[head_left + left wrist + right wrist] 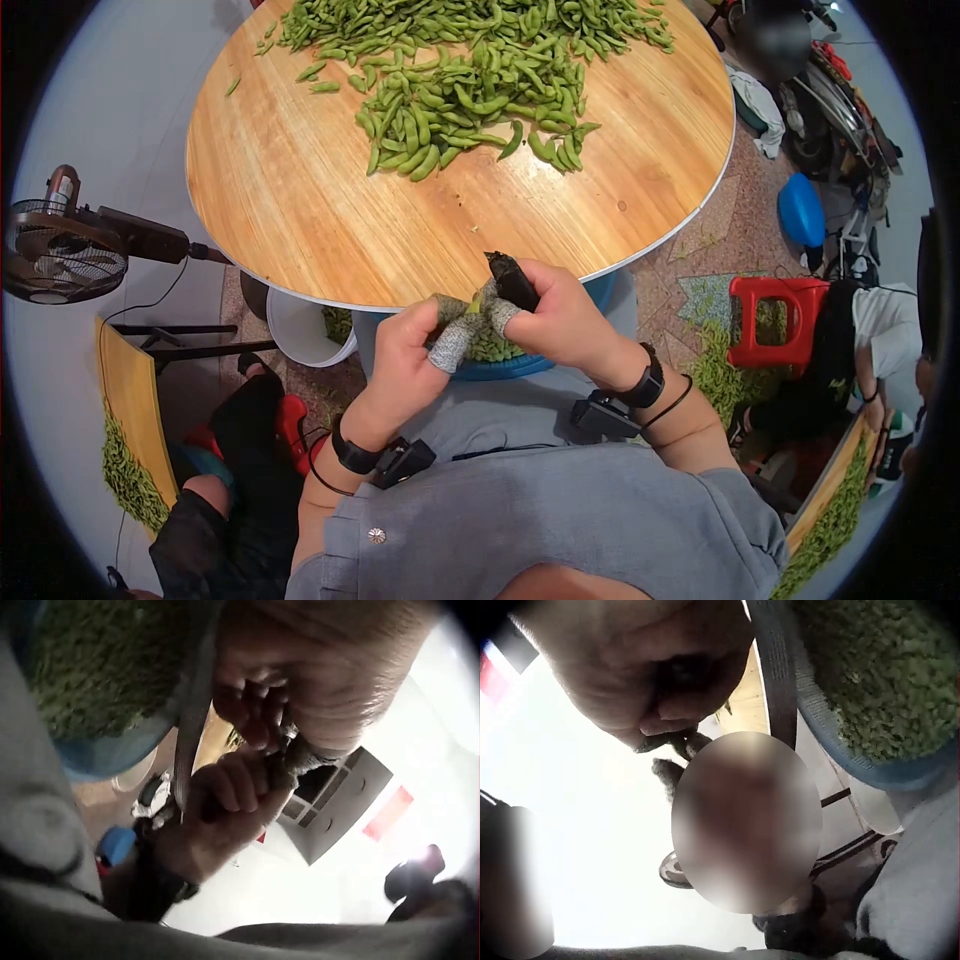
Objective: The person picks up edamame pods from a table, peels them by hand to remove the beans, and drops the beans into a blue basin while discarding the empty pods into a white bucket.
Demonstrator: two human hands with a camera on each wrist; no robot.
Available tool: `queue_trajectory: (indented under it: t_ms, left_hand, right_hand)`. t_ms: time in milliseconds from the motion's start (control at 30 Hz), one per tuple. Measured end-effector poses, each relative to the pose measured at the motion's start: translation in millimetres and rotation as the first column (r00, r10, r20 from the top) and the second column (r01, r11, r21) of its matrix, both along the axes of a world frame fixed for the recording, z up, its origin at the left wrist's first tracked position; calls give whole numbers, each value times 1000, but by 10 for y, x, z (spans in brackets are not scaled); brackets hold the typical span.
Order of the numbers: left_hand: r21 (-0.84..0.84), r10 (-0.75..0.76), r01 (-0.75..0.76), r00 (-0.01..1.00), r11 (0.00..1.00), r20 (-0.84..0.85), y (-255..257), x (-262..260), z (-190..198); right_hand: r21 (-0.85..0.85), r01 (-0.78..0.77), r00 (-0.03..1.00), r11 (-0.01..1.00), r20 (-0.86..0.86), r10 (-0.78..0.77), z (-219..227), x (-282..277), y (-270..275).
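Above the lap, just off the near edge of the round wooden table (300, 215), both hands meet at a small green soybean pod (474, 304). My left hand (398, 350) pinches it between thumb and forefinger, both in grey cloth covers. The right hand (572, 322) pinches from the other side; its thumb wears a grey cover (498, 312), and a black, ragged-tipped covering (512, 283) is at its forefinger. Fingers hide much of the pod. Directly below, a blue tub (500, 371) holds shelled green beans (889, 682). A heap of pods (440, 105) covers the table's far part.
A fan (70, 255) stands left, with a white bucket (310, 335) under the table edge. On the right are a red stool (775, 320), a blue container (800, 210) and pods scattered on the floor (715, 365). Other people sit at both sides by tables with pods.
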State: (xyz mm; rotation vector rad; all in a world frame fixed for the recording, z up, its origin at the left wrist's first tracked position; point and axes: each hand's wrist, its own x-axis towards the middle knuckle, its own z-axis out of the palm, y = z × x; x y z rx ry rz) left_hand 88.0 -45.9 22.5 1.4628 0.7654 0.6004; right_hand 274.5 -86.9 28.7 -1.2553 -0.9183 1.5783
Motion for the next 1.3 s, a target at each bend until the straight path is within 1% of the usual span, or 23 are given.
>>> queue_trajectory:
  t_ms: [100, 200, 300, 367, 400, 467, 600, 633, 667, 700, 767, 800, 867, 900, 933, 967, 1000, 1033, 1100, 1133, 1200, 1267, 1300]
  left_hand:
    - [-77, -19, 24, 998, 997, 61, 10, -31, 26]
    - [-142, 17, 2, 992, 990, 128, 21, -28, -21]
    - [96, -42, 38, 998, 995, 44, 25, -29, -57]
    - [-190, -2, 20, 995, 982, 98, 6, -28, -14]
    - [-193, 2, 17, 995, 981, 97, 14, -29, -44]
    - [-668, 170, 438, 747, 601, 643, 70, -36, -150]
    - [-637, 97, 414, 787, 651, 610, 109, -84, -225]
    - [-448, 21, 176, 916, 876, 401, 88, -69, -164]
    - [-141, 39, -17, 987, 990, 154, 79, -61, -124]
    - [-139, 41, -19, 987, 990, 155, 87, -74, -113]
    - [298, -33, 29, 999, 954, 7, 99, -102, -98]
    - [297, -32, 29, 999, 954, 6, 85, -96, -81]
    - [-114, 19, -14, 999, 993, 42, 44, -66, -49]
    - [-114, 20, -15, 999, 993, 44, 31, -61, -80]
    - [-469, 41, 153, 925, 870, 378, 24, -60, -145]
    - [-670, 189, 409, 750, 620, 633, 25, -63, -209]
    - [-694, 199, 465, 734, 549, 649, 37, -75, -243]
    - [-693, 198, 465, 734, 551, 650, 41, -87, -247]
    - [-600, 116, 244, 860, 762, 496, 48, -87, -205]
    - [-600, 118, 242, 860, 763, 497, 34, -80, -174]
    - [-103, 28, -9, 981, 995, 194, 22, -49, -113]
    - [-94, 45, -29, 984, 995, 174, 28, -59, -148]
    - [-88, 62, -48, 986, 995, 154, 30, -66, -165]
  right_hand:
    - [20, -12, 998, 1000, -60, 13, 48, 27, 5]
    - [-148, -47, 965, 988, -261, 7, 108, 53, 28]
    - [-108, -78, 970, 991, -239, 50, 1, 47, 22]
    - [8, -68, 985, 998, -159, 69, -29, 33, 22]
    - [5, -71, 985, 997, -160, 71, -43, 14, 14]
    - [109, -44, 982, 993, -177, 63, -59, -33, 4]
    - [55, -53, 956, 997, -287, 67, -69, -27, 10]
    - [14, -34, 964, 999, -264, 36, -88, -32, 3]
    - [-25, -14, 971, 1000, -239, 8, -108, -37, 1]
    - [-23, -16, 971, 1000, -239, 10, -140, -69, -6]
    - [258, 53, 999, 965, -23, -49, -194, -138, -25]
    - [257, 53, 999, 965, -23, -49, -152, -133, -21]
    - [18, 12, 985, 1000, -173, -9, -24, -104, -1]
    - [18, 11, 985, 1000, -171, -8, -15, -95, -2]
    - [-45, -44, 940, 998, -341, 26, -10, -91, -5]
    - [-97, -109, 864, 989, -502, 46, -7, -91, -7]
    - [-95, -110, 864, 989, -501, 48, -23, -101, -14]
    - [-89, -103, 859, 991, -510, 44, -56, -116, -24]
    - [-84, -99, 854, 992, -518, 42, -92, -132, -23]
    - [-74, -68, 909, 995, -415, 31, -98, -136, -22]
    - [-53, -36, 952, 998, -306, 18, -139, -176, -12]
    - [356, 108, 985, 928, 86, -147, -212, -297, -23]
    - [357, 105, 986, 928, 87, -145, -198, -300, -39]
